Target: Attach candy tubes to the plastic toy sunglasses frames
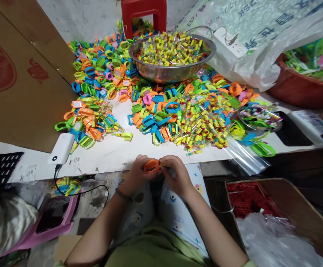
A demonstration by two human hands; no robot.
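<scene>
Orange clip (151, 166) pinched between left hand (138, 173) and right hand (178, 175); no writing legible.

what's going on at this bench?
A person seated at a white table holds an orange clip between both hands, left hand and right hand, at the table's near edge. Piles of coloured clips and small yellow tubes cover the table, and a steel bowl holds more tubes. A white power bank lies at left.
</scene>
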